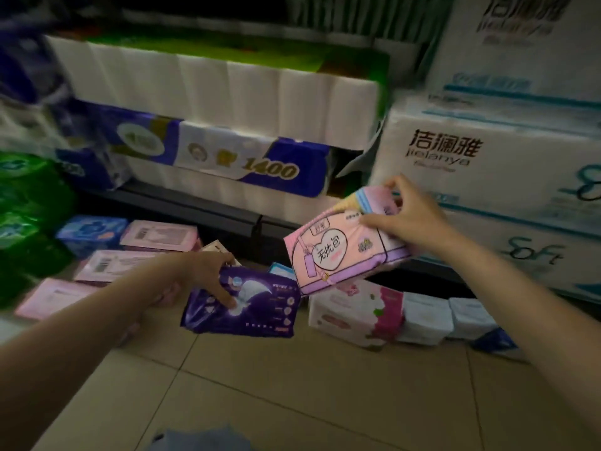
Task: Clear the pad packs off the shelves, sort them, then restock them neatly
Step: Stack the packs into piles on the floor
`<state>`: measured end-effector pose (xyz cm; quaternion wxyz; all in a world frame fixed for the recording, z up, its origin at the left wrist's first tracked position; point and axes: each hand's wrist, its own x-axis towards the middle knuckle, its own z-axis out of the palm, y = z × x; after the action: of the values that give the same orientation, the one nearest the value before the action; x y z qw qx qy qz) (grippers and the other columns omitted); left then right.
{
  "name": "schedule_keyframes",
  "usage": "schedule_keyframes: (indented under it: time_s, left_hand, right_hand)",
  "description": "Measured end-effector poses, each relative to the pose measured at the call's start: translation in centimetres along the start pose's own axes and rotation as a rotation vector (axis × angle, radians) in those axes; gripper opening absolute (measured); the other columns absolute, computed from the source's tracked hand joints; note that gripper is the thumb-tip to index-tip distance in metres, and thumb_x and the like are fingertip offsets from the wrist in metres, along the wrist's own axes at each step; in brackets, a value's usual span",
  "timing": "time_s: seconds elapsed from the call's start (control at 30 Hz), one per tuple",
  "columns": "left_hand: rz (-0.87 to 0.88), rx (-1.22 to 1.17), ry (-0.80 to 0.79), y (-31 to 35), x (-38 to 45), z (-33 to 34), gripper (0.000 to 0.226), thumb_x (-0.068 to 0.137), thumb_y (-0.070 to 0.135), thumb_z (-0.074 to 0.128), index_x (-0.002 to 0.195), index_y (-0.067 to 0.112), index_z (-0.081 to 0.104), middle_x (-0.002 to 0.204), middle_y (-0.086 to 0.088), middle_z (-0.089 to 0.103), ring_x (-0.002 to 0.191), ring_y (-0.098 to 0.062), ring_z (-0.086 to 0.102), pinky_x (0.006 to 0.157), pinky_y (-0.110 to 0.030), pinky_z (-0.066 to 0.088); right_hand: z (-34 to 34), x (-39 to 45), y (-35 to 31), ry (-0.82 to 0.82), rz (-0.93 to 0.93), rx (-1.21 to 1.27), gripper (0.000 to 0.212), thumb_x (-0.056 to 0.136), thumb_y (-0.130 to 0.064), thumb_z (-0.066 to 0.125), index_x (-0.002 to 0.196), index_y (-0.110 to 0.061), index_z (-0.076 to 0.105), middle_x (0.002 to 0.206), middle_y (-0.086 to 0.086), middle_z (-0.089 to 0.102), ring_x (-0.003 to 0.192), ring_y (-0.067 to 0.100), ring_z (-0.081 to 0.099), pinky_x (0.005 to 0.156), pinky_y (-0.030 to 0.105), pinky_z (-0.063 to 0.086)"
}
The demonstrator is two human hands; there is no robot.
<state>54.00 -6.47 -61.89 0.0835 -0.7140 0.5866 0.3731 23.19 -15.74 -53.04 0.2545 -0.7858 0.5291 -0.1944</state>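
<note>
Right hand (pixel 411 219) grasps the pink pack (pixel 341 252), left hand (pixel 208 275) pinches the purple pack (pixel 247 304); each should join matching packs on the floor (pixel 292 385)

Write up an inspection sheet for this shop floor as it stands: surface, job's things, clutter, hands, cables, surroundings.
Surface: beige tiled floor, packs laid out along the shelf foot.
Job's things: pink heart pack held in the air; purple pack low at the floor; pink packs flat on the left; blue pack behind them; white and pink pack and white packs on the right.
Clutter: blue fabric at the bottom edge, unclear what.
Hands: right hand has a grip on the pink heart pack; left hand grips the purple pack.
Cables: nothing seen.
Surroundings: toilet roll bundles, tissue cartons, green packs.
</note>
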Motion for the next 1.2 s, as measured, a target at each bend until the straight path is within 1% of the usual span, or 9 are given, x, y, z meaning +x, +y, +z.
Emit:
schedule_keyframes:
  time_s: [0.13,0.23,0.3,0.4,0.53,0.63,0.93,1.07,1.2]
  left_hand:
    - [-0.017,0.090,-0.034,-0.4,0.7,1.0,0.074,0.071,0.035,0.079,0.130,0.024,0.035,0.132,0.000,0.049,0.117,-0.021,0.051,0.096,-0.032,0.045]
    - [-0.006,0.087,-0.057,0.0,1.2,1.7,0.071,0.073,0.033,0.077,0.130,0.023,0.035,0.130,0.000,0.048,0.119,-0.022,0.050,0.098,-0.034,0.044]
    - [0.004,0.060,-0.079,0.6,1.5,2.2,0.069,0.074,0.031,0.076,0.128,0.024,0.035,0.130,-0.001,0.049,0.119,-0.023,0.050,0.099,-0.035,0.045]
    - [0.026,0.046,-0.093,1.3,2.1,2.7,0.065,0.073,0.031,0.077,0.124,0.024,0.036,0.130,-0.003,0.050,0.118,-0.023,0.051,0.100,-0.038,0.045]
    - [0.039,0.010,-0.065,1.9,1.8,3.1,0.071,0.074,0.032,0.076,0.131,0.020,0.036,0.130,-0.002,0.049,0.118,-0.023,0.052,0.101,-0.039,0.045]
    - [0.049,-0.032,-0.042,0.6,0.8,3.1,0.071,0.074,0.034,0.076,0.132,0.021,0.035,0.131,-0.002,0.048,0.119,-0.023,0.051,0.101,-0.039,0.044]
    - [-0.056,-0.086,0.064,-11.6,-5.3,0.2,0.065,0.073,0.034,0.078,0.122,0.023,0.036,0.122,0.004,0.052,0.102,-0.012,0.052,0.092,-0.028,0.045]
    - [-0.149,-0.098,0.150,-18.3,-8.1,-1.6,0.070,0.071,0.038,0.079,0.124,0.021,0.037,0.117,0.004,0.052,0.101,-0.014,0.052,0.091,-0.026,0.045]
    - [-0.179,-0.195,0.248,-24.3,-9.2,-2.4,0.075,0.067,0.036,0.082,0.125,0.019,0.039,0.118,0.000,0.055,0.101,-0.016,0.056,0.090,-0.028,0.047]
  right_hand:
    - [1.2,-0.3,3.1,-0.054,0.014,-0.110,0.057,0.067,-0.033,0.082,0.102,-0.022,0.038,0.108,-0.002,0.045,0.097,0.017,0.047,0.072,0.028,0.037]
    - [2.1,-1.0,4.7,-0.210,0.007,-0.328,0.057,0.065,-0.032,0.081,0.098,-0.019,0.036,0.109,0.001,0.035,0.098,0.019,0.046,0.064,0.023,0.035]
    - [2.3,-1.3,5.4,-0.265,0.018,-0.356,0.067,0.066,-0.036,0.081,0.116,-0.020,0.038,0.122,0.004,0.031,0.110,0.021,0.046,0.076,0.025,0.044]
    - [2.8,-0.9,5.4,-0.372,-0.015,-0.455,0.095,0.068,-0.046,0.078,0.144,-0.033,0.023,0.143,0.006,0.025,0.125,0.024,0.040,0.093,0.035,0.044]
    - [3.2,-0.1,2.7,-0.344,-0.069,-0.575,0.075,0.070,-0.056,0.067,0.136,-0.037,0.037,0.125,0.006,0.045,0.108,0.024,0.050,0.076,0.029,0.039]
    - [3.2,0.6,-1.2,-0.260,-0.178,-0.590,0.067,0.070,-0.058,0.066,0.130,-0.036,0.043,0.108,0.002,0.046,0.096,0.020,0.050,0.070,0.028,0.036]
    - [13.1,4.8,-12.6,-0.245,-0.469,-0.380,0.066,0.070,-0.056,0.070,0.124,-0.032,0.041,0.112,-0.003,0.043,0.091,0.011,0.049,0.063,0.021,0.040]
    - [20.1,7.8,-17.1,-0.241,-0.543,-0.348,0.063,0.073,-0.048,0.071,0.125,-0.028,0.041,0.121,0.005,0.042,0.111,0.024,0.047,0.084,0.035,0.047]
    - [26.8,11.0,-21.3,-0.175,-0.537,-0.215,0.063,0.077,-0.041,0.071,0.129,-0.024,0.041,0.131,0.008,0.037,0.120,0.028,0.040,0.091,0.040,0.046]
